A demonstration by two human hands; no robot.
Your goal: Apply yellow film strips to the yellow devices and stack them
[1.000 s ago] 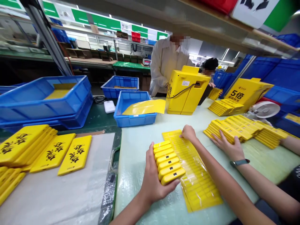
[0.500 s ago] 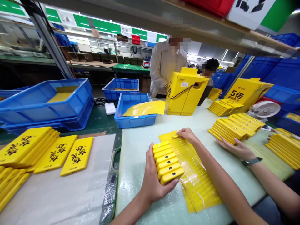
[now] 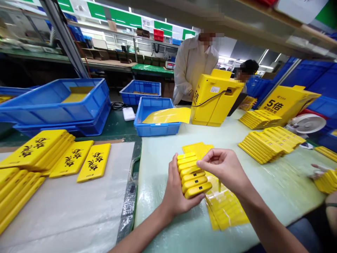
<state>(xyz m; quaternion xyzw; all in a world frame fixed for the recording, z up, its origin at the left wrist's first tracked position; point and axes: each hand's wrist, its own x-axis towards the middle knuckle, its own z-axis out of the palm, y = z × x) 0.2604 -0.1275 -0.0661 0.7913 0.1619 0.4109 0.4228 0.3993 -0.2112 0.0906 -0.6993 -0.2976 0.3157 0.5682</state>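
Observation:
My left hand (image 3: 174,192) is closed around a stack of several yellow power banks (image 3: 193,174), held on edge just above the pale green table (image 3: 163,154). Their port ends face me. My right hand (image 3: 225,168) hovers at the stack's upper right, thumb and forefinger pinched together close to the top units. What the pinch holds is too small to make out. A yellow sheet of labels (image 3: 226,209) lies flat on the table under both hands, its far end (image 3: 196,147) showing beyond the stack.
A blue bin (image 3: 155,129) with a yellow sheet and a yellow box-shaped machine (image 3: 214,102) stand behind. More power banks are stacked at the right (image 3: 265,144) and left (image 3: 71,160). A co-worker's hand (image 3: 319,172) works at the right edge. Another person in white (image 3: 195,65) stands beyond.
My right hand left the far end of the label sheet and came back to the stack, now pinched. The co-worker's hand withdrew from the middle stacks to the right edge.

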